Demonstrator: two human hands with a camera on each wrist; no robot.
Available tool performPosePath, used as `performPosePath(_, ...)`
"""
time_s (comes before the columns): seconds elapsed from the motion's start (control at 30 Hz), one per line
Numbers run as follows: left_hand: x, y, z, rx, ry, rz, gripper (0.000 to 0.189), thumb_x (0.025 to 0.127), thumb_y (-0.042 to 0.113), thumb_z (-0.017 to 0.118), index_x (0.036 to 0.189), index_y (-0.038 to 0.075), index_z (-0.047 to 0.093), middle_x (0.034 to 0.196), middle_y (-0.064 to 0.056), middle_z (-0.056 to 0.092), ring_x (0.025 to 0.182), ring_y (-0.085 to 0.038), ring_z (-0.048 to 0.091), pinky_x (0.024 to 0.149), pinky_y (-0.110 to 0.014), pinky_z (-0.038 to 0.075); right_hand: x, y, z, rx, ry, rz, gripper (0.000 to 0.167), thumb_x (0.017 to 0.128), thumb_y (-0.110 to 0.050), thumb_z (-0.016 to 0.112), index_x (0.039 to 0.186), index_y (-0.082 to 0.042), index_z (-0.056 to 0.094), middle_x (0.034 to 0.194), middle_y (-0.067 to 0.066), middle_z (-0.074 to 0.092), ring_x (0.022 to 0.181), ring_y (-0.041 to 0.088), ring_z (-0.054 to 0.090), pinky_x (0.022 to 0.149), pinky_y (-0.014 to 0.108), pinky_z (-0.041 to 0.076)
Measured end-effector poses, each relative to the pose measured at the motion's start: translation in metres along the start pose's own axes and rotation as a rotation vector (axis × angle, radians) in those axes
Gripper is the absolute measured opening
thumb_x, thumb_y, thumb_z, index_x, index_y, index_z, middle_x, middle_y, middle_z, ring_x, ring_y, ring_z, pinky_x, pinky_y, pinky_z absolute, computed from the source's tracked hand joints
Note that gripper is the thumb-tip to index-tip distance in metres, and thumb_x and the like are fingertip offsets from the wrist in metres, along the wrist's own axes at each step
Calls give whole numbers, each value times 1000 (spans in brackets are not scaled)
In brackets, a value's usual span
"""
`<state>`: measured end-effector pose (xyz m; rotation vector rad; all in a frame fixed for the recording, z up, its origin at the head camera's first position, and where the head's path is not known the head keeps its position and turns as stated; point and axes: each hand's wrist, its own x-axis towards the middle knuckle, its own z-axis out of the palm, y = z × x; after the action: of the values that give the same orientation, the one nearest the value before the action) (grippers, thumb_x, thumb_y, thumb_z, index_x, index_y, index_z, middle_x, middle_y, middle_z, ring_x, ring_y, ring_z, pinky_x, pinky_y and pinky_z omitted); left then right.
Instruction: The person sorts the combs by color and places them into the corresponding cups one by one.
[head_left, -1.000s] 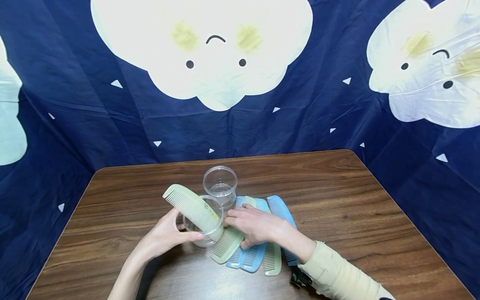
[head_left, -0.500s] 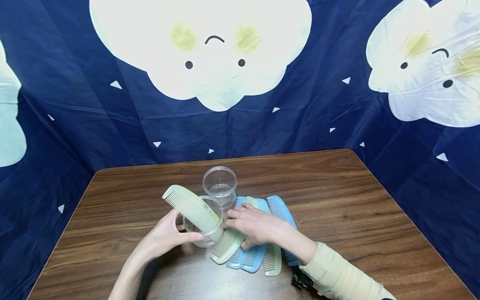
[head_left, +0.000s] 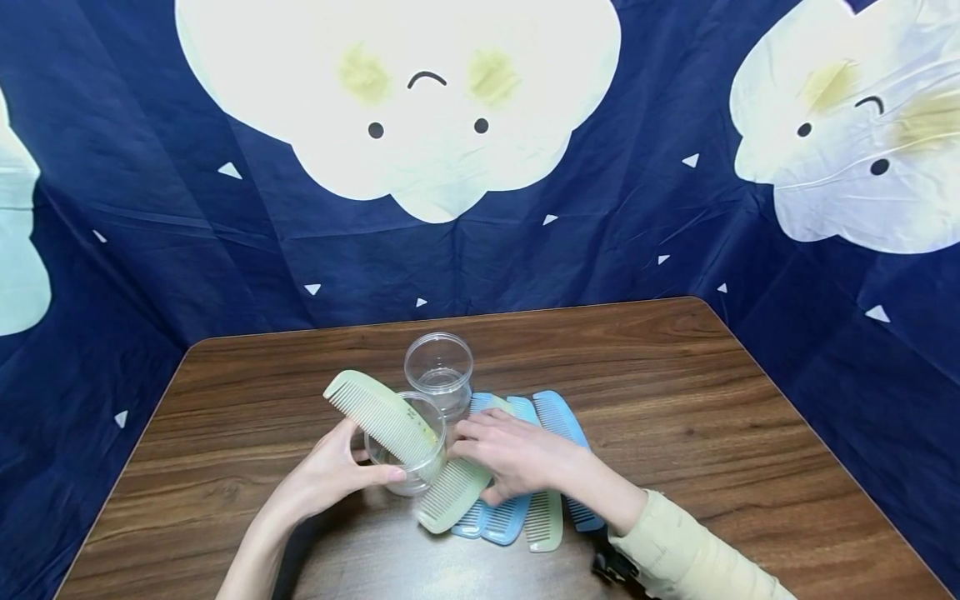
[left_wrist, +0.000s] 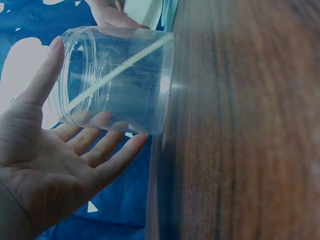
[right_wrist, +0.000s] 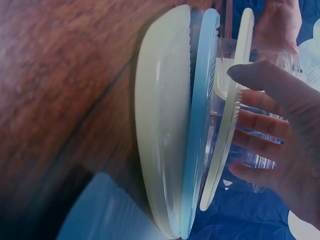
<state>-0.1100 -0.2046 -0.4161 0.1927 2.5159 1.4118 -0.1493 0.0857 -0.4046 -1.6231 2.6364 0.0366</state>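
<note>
Pale green leaning comb (head_left: 378, 412) stands tilted in the near cup (left_wrist: 137, 95), top end above the rim; left hand (head_left: 330, 473) curls thumb and fingers around this clear cup on the counter (head_left: 675, 400); right hand (head_left: 513, 450) pinches a second green comb (head_left: 452, 497) between thumb and fingertips, beside the cup, over the blue combs (head_left: 506, 521); full clearance from the pile cannot be told; step in hand, judged: picking out green; next move probably calls for lifting, turning it end-down and lowering beside its fellow, left hand bracing.
</note>
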Motion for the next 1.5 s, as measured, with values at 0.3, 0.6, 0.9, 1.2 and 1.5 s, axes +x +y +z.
performPosePath(0.3,0,0,0,4,5,5,85,80,37,89,148,14,43,152,-15,48,134,-38,56,104,-46,56,-7,-1,-3,89,74,17,62,77,-46,84,132,-26,63,129,-8,61,119,13,59,114,32,46)
performPosePath(0.6,0,-1,-1,-4,-1,15,85,80,38,89,148,15,44,151,-14,49,134,-38,56,104,-47,56,-12,-1,-6,146,204,18,62,77,-48,84,131,-26,63,125,-10,61,111,7,58,97,27,53)
performPosePath(0.9,0,-1,-1,-12,-5,27,86,79,37,89,148,15,43,152,-14,48,139,-38,50,104,-48,56,-14,1,-9,145,316,44,62,75,-49,86,128,-26,63,125,-10,62,108,6,60,88,26,56)
performPosePath(1.2,0,0,-1,-4,-5,20,86,79,40,89,148,15,43,152,-14,48,137,-37,52,104,-48,55,-14,4,-18,165,401,44,59,76,-49,84,126,-23,63,121,-8,63,104,5,59,85,21,55)
performPosePath(1.5,-1,1,-1,20,-7,-12,85,79,42,88,146,16,44,154,-14,46,135,-39,56,105,-48,55,-11,5,-27,197,513,97,58,77,-48,83,125,-22,63,120,-10,63,103,4,60,78,21,56)
